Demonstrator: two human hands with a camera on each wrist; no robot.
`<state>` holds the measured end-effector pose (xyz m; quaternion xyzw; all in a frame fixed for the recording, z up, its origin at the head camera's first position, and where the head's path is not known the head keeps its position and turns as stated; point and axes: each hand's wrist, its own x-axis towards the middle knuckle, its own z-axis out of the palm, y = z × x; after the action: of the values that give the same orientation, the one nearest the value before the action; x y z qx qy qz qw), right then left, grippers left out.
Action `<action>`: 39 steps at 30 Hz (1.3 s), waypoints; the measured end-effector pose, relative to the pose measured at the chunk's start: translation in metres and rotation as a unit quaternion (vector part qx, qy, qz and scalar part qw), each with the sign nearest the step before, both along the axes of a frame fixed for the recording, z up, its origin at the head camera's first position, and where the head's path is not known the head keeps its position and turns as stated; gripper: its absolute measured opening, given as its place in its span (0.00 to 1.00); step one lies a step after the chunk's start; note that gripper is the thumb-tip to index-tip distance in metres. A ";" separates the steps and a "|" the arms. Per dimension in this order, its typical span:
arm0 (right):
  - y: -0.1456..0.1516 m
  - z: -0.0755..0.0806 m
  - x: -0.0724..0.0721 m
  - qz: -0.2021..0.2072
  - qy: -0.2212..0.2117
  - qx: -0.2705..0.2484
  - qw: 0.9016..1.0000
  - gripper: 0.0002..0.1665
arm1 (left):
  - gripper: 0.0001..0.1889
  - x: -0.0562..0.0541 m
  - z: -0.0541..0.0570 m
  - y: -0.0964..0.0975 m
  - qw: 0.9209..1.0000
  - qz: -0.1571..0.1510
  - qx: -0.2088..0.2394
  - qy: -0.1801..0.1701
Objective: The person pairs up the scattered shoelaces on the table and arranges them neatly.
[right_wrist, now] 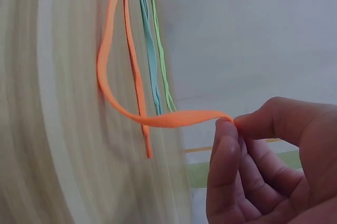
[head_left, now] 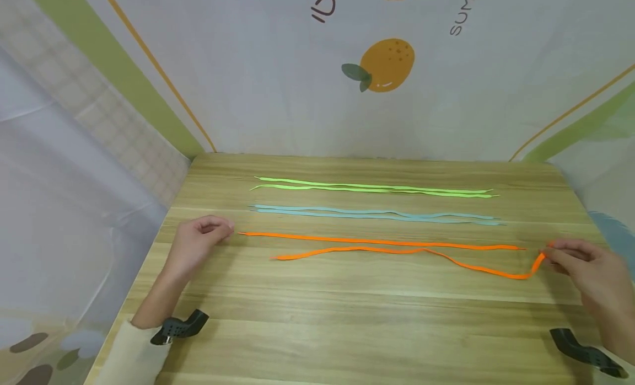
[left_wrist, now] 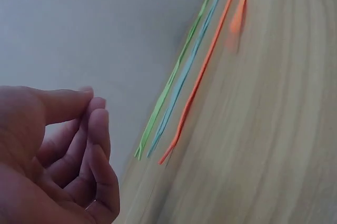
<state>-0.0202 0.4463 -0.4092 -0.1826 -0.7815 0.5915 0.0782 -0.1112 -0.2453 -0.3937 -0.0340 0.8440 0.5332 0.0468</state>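
Note:
Two flat orange shoelaces lie nearest the person: the farther orange lace [head_left: 377,241] runs nearly straight, the nearer orange lace [head_left: 476,268] bends in a wave. My right hand [head_left: 595,266] pinches the nearer lace's right end between thumb and fingertips, lifting it into a curve [right_wrist: 174,118] above the table. Close to the straight lace's left tip [head_left: 242,233], my left hand [head_left: 195,241] hovers with thumb and fingertips together and nothing between them. The nearer lace's left end [left_wrist: 237,31] is blurred in the left wrist view.
Beyond the orange laces lie a pair of light blue laces [head_left: 367,213] and a pair of lime green laces [head_left: 367,187], roughly parallel. Everything rests on a wood-grain table [head_left: 357,330]. A white printed cloth [head_left: 278,98] hangs along its far edge.

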 end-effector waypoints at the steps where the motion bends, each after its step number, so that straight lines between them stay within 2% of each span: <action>1: 0.000 0.000 0.000 -0.001 -0.002 -0.001 1.000 0.20 | 0.15 0.001 -0.001 0.001 1.000 -0.009 -0.024 0.003; 5: -0.001 0.001 0.001 0.000 -0.006 0.013 1.000 0.20 | 0.11 0.004 -0.005 0.013 0.993 -0.070 -0.095 0.022; 9: -0.002 0.001 0.002 0.010 -0.001 0.005 1.000 0.17 | 0.10 0.004 -0.009 0.029 0.979 -0.140 -0.143 0.030; 12: -0.003 0.000 0.001 0.011 0.002 -0.014 1.000 0.15 | 0.10 0.003 -0.013 0.039 0.970 -0.178 -0.161 0.032; 17: -0.002 -0.003 0.001 0.003 -0.005 -0.007 1.000 0.15 | 0.09 0.004 -0.022 0.052 0.958 -0.221 -0.173 0.049; 25: 0.003 -0.006 0.000 0.005 0.003 -0.021 1.000 0.14 | 0.06 0.005 -0.026 0.068 0.941 -0.241 -0.220 0.086; 30: 0.005 -0.006 0.001 0.000 -0.007 0.013 1.000 0.15 | 0.08 0.004 -0.024 0.071 0.932 -0.254 -0.243 0.087; 32: 0.007 -0.006 0.002 -0.004 -0.012 0.026 1.000 0.17 | 0.07 0.004 -0.022 0.069 0.934 -0.251 -0.239 0.085; 39: 0.013 -0.006 0.005 -0.027 -0.009 0.053 0.998 0.23 | 0.04 0.001 -0.016 0.049 0.950 -0.214 -0.217 0.065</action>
<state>-0.0155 0.4595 -0.4149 -0.2047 -0.8073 0.5450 0.0966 -0.1100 -0.1963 -0.4097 0.1727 0.9280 0.3156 0.0967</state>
